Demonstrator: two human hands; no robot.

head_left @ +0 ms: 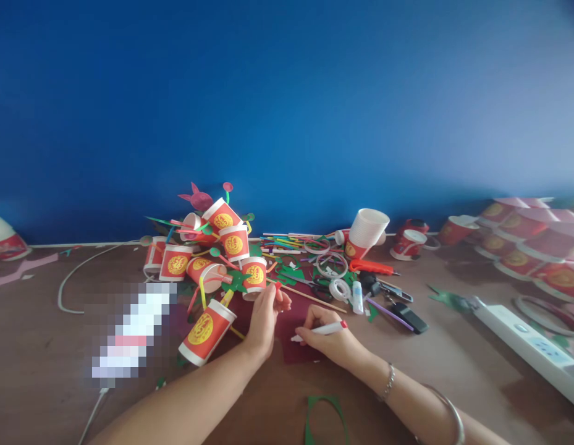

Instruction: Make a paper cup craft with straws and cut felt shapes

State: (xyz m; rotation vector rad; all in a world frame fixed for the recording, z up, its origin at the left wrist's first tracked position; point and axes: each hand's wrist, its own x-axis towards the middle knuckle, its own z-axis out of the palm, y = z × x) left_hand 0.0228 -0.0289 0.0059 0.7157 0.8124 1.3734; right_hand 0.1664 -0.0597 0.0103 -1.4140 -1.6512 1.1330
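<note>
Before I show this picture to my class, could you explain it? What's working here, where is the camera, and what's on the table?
No machine here: these are one person's two bare hands. The only picture comes from a camera worn on the head, looking forward and down. The right hand holds a white marker with a red end, above a dark red sheet. The left hand pinches a small red piece, perhaps a cap. On the brown table, decorated red paper cups cluster at left; an orange tool and a white power strip lie at right. One patch is pixelated.
</note>
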